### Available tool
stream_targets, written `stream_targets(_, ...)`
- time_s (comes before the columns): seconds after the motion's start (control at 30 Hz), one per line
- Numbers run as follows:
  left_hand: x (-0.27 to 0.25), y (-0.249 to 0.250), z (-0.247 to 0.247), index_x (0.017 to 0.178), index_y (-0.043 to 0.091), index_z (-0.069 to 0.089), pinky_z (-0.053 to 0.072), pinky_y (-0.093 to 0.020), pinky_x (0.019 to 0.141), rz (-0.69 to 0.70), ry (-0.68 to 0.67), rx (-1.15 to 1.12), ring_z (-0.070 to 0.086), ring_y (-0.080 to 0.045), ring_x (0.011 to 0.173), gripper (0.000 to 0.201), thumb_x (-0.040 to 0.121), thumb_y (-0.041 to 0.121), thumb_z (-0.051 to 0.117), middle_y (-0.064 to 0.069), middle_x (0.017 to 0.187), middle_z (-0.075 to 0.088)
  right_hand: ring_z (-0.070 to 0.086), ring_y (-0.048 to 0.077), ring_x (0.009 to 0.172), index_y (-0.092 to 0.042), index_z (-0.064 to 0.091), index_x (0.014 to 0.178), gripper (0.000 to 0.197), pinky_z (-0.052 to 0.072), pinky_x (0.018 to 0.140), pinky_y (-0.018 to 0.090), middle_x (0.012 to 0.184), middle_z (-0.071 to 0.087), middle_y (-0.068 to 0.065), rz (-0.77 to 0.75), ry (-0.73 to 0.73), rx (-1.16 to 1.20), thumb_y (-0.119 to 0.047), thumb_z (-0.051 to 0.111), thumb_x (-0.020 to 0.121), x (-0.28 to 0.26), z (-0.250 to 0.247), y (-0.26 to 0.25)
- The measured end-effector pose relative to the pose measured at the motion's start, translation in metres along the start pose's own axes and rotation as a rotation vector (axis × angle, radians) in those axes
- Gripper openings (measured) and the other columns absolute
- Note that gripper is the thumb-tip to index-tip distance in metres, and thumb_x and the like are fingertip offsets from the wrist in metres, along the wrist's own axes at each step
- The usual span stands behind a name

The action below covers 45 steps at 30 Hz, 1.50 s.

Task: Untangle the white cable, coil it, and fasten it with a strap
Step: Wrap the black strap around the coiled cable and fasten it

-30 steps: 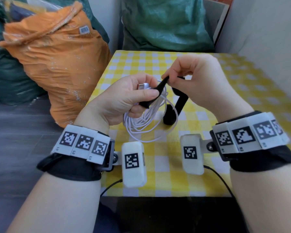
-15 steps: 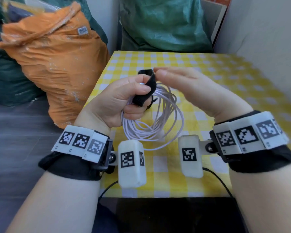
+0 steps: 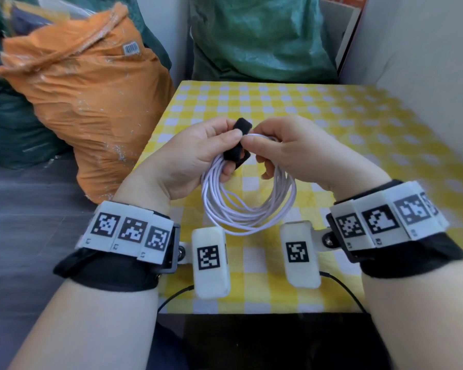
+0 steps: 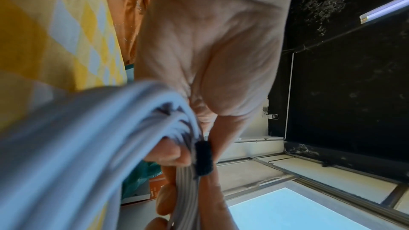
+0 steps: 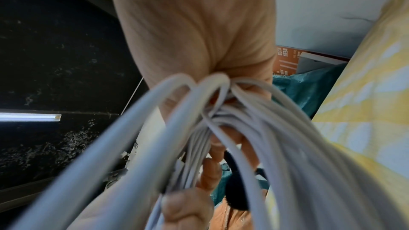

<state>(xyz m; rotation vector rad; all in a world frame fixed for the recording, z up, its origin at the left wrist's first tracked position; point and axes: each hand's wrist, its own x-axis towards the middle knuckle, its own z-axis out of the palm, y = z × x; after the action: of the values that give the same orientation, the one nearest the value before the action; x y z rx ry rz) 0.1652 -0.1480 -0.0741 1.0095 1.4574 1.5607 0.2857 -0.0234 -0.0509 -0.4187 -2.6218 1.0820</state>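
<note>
The white cable hangs as a round coil of several loops above the yellow checked table. A black strap wraps the top of the coil, one end sticking up. My left hand pinches the strap against the bundle with thumb and fingers. My right hand grips the cable bundle just right of the strap, thumb meeting the left thumb. In the left wrist view the strap sits around the cable. The right wrist view shows the cable fanning from the fingers, with the strap behind.
An orange sack stands on the floor left of the table. A green sack leans behind the table's far edge. A pale wall runs along the right side. The table's near edge lies below my wrists.
The loose strap end my right hand held has been drawn round the coil. My right hand dropped from the strap to grip the bundle. The coil now hangs wider.
</note>
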Motion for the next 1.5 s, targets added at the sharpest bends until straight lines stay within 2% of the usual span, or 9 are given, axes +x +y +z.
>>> stream_targets(0.23,-0.001,-0.001,-0.003,0.115,0.008,0.059,0.046,-0.022,0.053,0.07,0.058,0.017,0.057,-0.015,0.065,0.033,0.082,0.014,0.06,-0.01,0.091,0.061,0.059,0.006,0.045,-0.012,0.063,0.075,0.033,0.036,0.039,0.011,0.043,0.058,-0.014,0.047,0.053,0.031,-0.039,0.055,0.093,0.003,0.002,0.003)
stream_targets(0.37,0.001,-0.001,-0.003,0.121,0.024,0.047,0.046,-0.025,0.05,0.134,0.093,-0.002,0.057,-0.022,0.061,0.045,0.081,0.01,0.063,-0.011,0.089,0.06,0.061,0.008,0.048,-0.009,0.059,0.086,0.029,0.035,0.038,0.011,0.061,0.068,-0.005,0.037,0.107,0.053,-0.037,0.057,0.092,0.002,0.003,0.001)
stream_targets(0.5,0.001,-0.001,-0.003,0.113,0.021,0.059,0.046,-0.022,0.049,0.172,0.108,0.082,0.054,-0.018,0.058,0.032,0.082,0.012,0.063,-0.009,0.091,0.057,0.067,0.019,0.062,-0.007,0.053,0.094,0.023,0.05,0.05,0.025,0.08,0.069,0.008,0.015,0.099,0.142,-0.028,0.062,0.09,0.001,0.002,0.0)
stream_targets(0.63,0.0,0.0,-0.002,0.104,0.017,0.066,0.047,-0.022,0.051,0.167,0.168,0.164,0.057,-0.014,0.061,0.022,0.085,0.006,0.066,-0.004,0.091,0.062,0.068,0.023,0.071,-0.011,0.053,0.097,0.015,0.05,0.052,0.025,0.082,0.066,0.005,0.005,0.073,0.177,-0.019,0.064,0.088,-0.001,0.001,-0.001)
stream_targets(0.83,-0.002,0.004,-0.005,0.107,0.013,0.064,0.048,-0.025,0.052,0.142,0.141,0.199,0.057,-0.017,0.059,0.032,0.076,0.017,0.07,-0.018,0.086,0.064,0.068,0.023,0.076,-0.015,0.051,0.1,0.018,0.055,0.075,0.046,0.086,0.069,0.01,-0.094,0.043,0.103,-0.022,0.064,0.089,-0.002,0.003,-0.003)
stream_targets(0.97,-0.003,0.006,-0.002,0.104,0.008,0.06,0.039,-0.019,0.041,0.135,0.141,0.167,0.05,-0.009,0.047,0.021,0.084,0.006,0.067,-0.014,0.076,0.055,0.061,0.017,0.073,-0.02,0.044,0.098,0.022,0.049,0.068,0.033,0.087,0.064,-0.002,-0.145,0.071,0.036,-0.016,0.063,0.087,-0.001,0.001,-0.003)
stream_targets(1.13,-0.003,0.007,-0.001,0.102,0.01,0.057,0.034,-0.017,0.037,0.112,0.136,0.039,0.047,-0.009,0.044,0.023,0.079,0.01,0.064,-0.003,0.069,0.054,0.051,0.019,0.083,-0.018,0.043,0.094,0.039,0.04,0.064,0.022,0.099,0.056,0.004,-0.238,0.097,-0.108,0.001,0.069,0.072,0.0,-0.001,-0.004)
stream_targets(1.37,0.001,0.005,0.004,0.103,0.01,0.059,0.033,-0.028,0.048,0.088,0.111,-0.033,0.045,-0.017,0.051,0.024,0.079,0.013,0.063,-0.005,0.068,0.054,0.04,-0.004,0.093,-0.023,0.052,0.088,0.038,0.036,0.082,0.009,0.098,0.043,-0.009,-0.372,0.081,-0.06,-0.021,0.082,0.066,-0.001,0.002,-0.005)
stream_targets(1.5,0.0,0.003,0.005,0.103,0.013,0.056,0.03,-0.019,0.037,0.048,0.072,-0.029,0.043,-0.011,0.044,0.026,0.078,0.007,0.061,-0.005,0.064,0.053,0.051,0.011,0.093,-0.021,0.063,0.078,0.012,0.048,0.086,0.03,0.095,0.048,0.001,-0.319,0.07,0.121,-0.024,0.075,0.075,-0.002,0.005,-0.007)
